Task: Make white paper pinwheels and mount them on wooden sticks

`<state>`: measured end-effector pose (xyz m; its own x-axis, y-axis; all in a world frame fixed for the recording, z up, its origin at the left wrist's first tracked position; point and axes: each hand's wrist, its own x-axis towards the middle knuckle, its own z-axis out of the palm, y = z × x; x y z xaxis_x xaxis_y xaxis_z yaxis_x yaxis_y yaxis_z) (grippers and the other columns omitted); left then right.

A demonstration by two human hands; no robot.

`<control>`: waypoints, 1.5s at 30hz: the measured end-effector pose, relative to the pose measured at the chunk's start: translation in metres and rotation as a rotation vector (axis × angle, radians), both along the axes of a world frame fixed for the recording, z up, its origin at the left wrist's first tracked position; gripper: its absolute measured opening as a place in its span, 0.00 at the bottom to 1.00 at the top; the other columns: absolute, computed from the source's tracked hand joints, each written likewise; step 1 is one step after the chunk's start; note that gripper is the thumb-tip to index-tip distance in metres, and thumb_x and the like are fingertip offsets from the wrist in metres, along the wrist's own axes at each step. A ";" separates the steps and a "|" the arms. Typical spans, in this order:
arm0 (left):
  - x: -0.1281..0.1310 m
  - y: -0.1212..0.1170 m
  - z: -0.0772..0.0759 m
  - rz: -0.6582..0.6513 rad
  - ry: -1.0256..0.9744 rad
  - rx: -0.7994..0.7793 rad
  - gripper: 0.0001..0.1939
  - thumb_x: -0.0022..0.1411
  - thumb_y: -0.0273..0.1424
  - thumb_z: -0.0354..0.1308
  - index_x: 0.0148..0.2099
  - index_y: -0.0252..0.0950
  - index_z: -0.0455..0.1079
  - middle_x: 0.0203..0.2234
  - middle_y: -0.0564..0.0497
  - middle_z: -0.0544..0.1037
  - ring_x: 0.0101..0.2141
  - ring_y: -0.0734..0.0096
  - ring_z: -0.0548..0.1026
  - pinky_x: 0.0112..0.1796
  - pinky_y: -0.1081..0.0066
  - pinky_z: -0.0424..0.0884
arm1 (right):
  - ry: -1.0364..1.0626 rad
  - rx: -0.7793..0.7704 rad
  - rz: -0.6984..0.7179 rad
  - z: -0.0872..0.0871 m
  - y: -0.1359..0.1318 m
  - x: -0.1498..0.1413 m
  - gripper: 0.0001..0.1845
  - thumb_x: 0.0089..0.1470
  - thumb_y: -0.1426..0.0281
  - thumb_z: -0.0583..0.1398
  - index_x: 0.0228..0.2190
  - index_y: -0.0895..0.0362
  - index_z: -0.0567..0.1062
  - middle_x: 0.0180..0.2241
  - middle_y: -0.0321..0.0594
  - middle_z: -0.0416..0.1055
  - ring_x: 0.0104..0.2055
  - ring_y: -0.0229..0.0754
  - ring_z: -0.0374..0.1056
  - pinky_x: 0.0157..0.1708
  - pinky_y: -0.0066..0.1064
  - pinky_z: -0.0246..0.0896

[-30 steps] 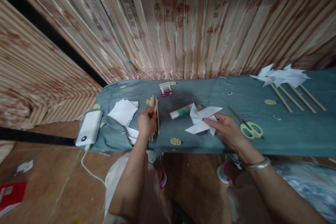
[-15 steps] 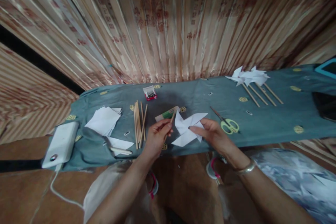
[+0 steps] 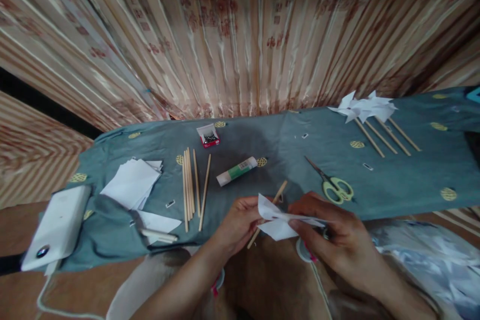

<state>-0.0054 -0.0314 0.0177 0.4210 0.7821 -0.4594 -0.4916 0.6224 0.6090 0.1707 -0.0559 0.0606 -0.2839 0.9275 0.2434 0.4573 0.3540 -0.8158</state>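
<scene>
My left hand (image 3: 240, 225) is closed around a thin wooden stick (image 3: 281, 189), which slants up to the right behind the paper. A white paper pinwheel (image 3: 276, 230) is pinched at its middle between the thumb and fingers of my right hand (image 3: 335, 232). Seen almost edge-on, the pinwheel crosses in front of the stick; whether the two are joined cannot be made out. Both hands are over the table's near edge. Green-handled scissors (image 3: 335, 189) lie just beyond my right hand, and a glue stick (image 3: 237, 172) lies beyond my left.
Several wooden sticks (image 3: 189, 185) lie left of centre, below a small red-and-white box (image 3: 209, 136) of metal pins. Further left are stacked white paper sheets (image 3: 131, 183) and a white corded device (image 3: 58, 225). Several pinwheels on sticks (image 3: 365, 108) lie at the back right, before a curtain (image 3: 240, 50).
Both hands have moved nearer to me, bringing stick and pinwheel together. The pinwheel has turned from facing me to nearly edge-on. The glue stick is now fully uncovered.
</scene>
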 end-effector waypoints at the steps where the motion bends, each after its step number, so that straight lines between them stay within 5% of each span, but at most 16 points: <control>1: 0.000 -0.001 -0.001 -0.007 0.005 -0.018 0.13 0.35 0.32 0.75 0.24 0.32 0.78 0.18 0.51 0.77 0.19 0.80 0.71 0.24 0.79 0.65 | -0.032 0.056 0.004 0.000 -0.001 0.001 0.04 0.58 0.71 0.59 0.35 0.52 0.75 0.30 0.35 0.74 0.32 0.37 0.72 0.32 0.26 0.66; 7: 0.001 -0.008 -0.009 -0.025 0.025 -0.128 0.15 0.34 0.34 0.76 0.26 0.31 0.79 0.19 0.50 0.78 0.20 0.78 0.72 0.25 0.80 0.67 | -0.113 0.223 0.062 -0.002 -0.005 0.006 0.08 0.60 0.71 0.56 0.42 0.52 0.71 0.33 0.39 0.76 0.35 0.41 0.72 0.34 0.29 0.68; 15: 0.003 -0.018 -0.014 -0.032 0.027 -0.123 0.11 0.38 0.33 0.74 0.24 0.33 0.77 0.18 0.50 0.77 0.20 0.75 0.72 0.23 0.78 0.67 | -0.104 0.202 0.042 -0.001 -0.004 0.006 0.10 0.59 0.74 0.54 0.41 0.51 0.70 0.32 0.39 0.76 0.34 0.42 0.72 0.31 0.32 0.69; 23: 0.001 -0.023 -0.015 -0.064 -0.039 -0.132 0.20 0.39 0.42 0.75 0.28 0.32 0.79 0.19 0.49 0.76 0.19 0.80 0.70 0.21 0.82 0.66 | -0.091 0.217 0.025 0.000 -0.006 0.008 0.12 0.57 0.77 0.54 0.42 0.51 0.68 0.33 0.39 0.75 0.34 0.41 0.70 0.33 0.32 0.68; 45: 0.005 -0.024 -0.003 -0.027 -0.028 -0.298 0.17 0.30 0.32 0.79 0.22 0.31 0.76 0.15 0.54 0.75 0.15 0.81 0.71 0.18 0.84 0.66 | -0.088 0.253 0.028 0.006 -0.005 0.009 0.09 0.58 0.78 0.54 0.39 0.56 0.70 0.33 0.40 0.75 0.34 0.39 0.71 0.33 0.28 0.68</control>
<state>-0.0007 -0.0554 0.0144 0.4558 0.6028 -0.6548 -0.4867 0.7848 0.3837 0.1799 -0.0609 0.0666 -0.3390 0.8318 0.4395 0.5098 0.5551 -0.6573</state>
